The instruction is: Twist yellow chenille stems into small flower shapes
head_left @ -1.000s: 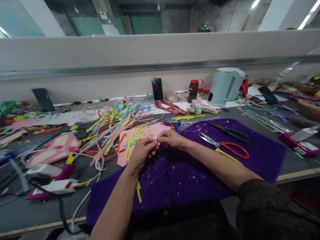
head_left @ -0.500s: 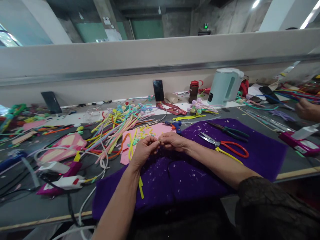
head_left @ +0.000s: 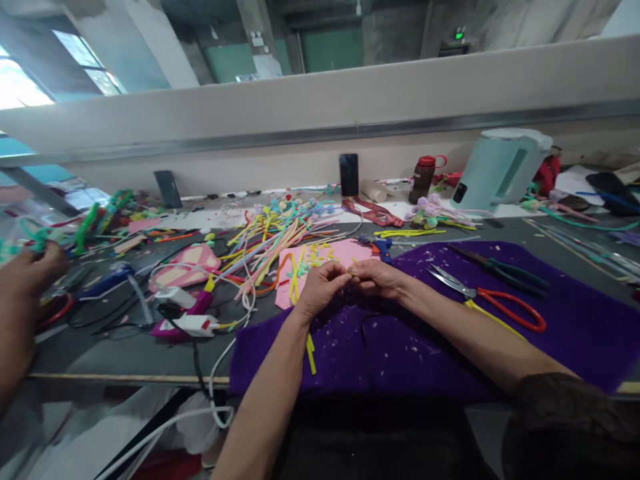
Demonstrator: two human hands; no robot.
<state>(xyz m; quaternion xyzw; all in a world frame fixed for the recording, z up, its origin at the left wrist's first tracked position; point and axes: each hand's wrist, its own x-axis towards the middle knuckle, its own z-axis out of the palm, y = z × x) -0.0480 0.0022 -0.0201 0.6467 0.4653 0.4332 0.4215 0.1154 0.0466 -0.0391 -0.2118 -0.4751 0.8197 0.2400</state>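
Observation:
Fingertip to fingertip, my left hand [head_left: 326, 285] and my right hand [head_left: 379, 277] pinch together over the purple cloth [head_left: 340, 357]. Between them is something tiny and yellowish, too small to name. Just beyond lies a pink sheet [head_left: 345, 250] scattered with short yellow and green pieces. A blue glue gun [head_left: 383, 250] rests at its right edge. Yellow strips [head_left: 311, 353] lie beside my left wrist. To the right of my right forearm, scissors [head_left: 510, 308] with red and yellow handles and dark-handled pliers [head_left: 505, 270] lie on the cloth.
Colourful fuzzy stems [head_left: 270, 247] are heaped behind the pink sheet. White cables and plugs [head_left: 193, 325] lie at left, near another person's hand [head_left: 43, 267]. Along the back stand a phone [head_left: 349, 175], a brown bottle [head_left: 421, 181] and a pale green kettle [head_left: 497, 170].
My view has turned left, so the bench appears shifted right. Another person's hand now shows at the left, and the one at the right is out of view. My hands keep their pinch.

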